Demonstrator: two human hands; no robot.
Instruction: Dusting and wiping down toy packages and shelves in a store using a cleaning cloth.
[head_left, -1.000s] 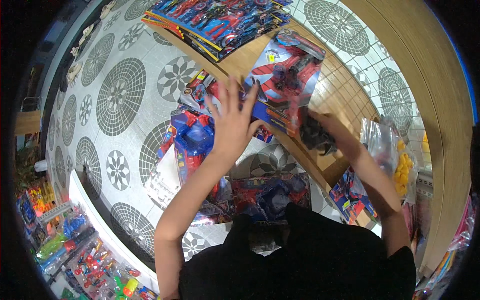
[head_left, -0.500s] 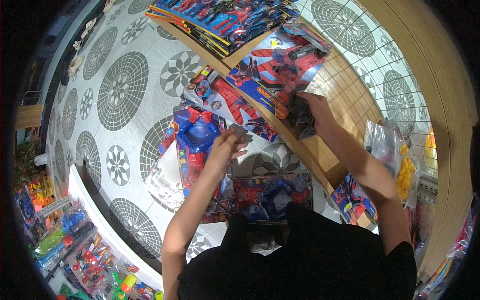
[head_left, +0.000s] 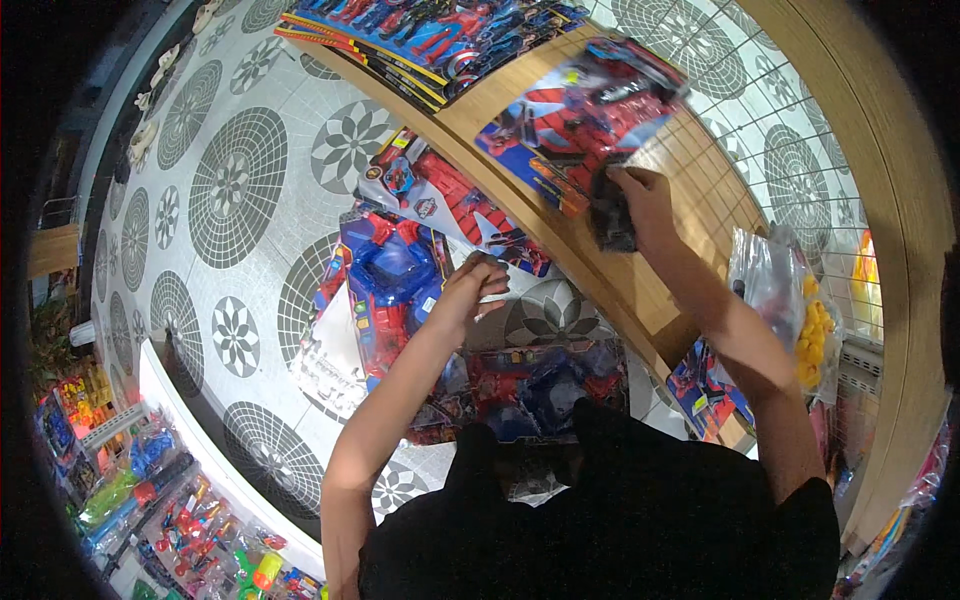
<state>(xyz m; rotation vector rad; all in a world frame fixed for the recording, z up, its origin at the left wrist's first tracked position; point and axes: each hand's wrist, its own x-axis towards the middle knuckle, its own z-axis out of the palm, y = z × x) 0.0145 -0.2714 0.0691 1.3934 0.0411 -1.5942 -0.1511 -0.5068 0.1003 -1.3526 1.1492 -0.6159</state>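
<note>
My right hand [head_left: 646, 205] grips the edge of a blister-packed toy [head_left: 600, 118], red and black on a blue and red card. It is tilted and slightly blurred, held over the wooden shelf [head_left: 715, 190]. My left hand [head_left: 470, 292] hovers with loosely bent fingers apart and nothing visible in them. Beside it lies a red and blue toy pack [head_left: 393, 268] with a clear plastic front. Another packaged red toy [head_left: 445, 190] leans by the shelf edge. At my knees rests a further boxed red and blue toy [head_left: 550, 390].
A stack of colourful figure cards [head_left: 430, 35] sits at the shelf's far end. Clear bags with yellow toys [head_left: 812, 330] hang near a wire grid [head_left: 790, 130] on the right. Packaged toys [head_left: 200, 530] fill a white-edged display at lower left. Patterned tiles [head_left: 235, 185] cover the floor.
My right hand has lifted the blister-packed toy up and to the right, away from the shelf's front edge. My left hand stays almost in place. The view has shifted slightly.
</note>
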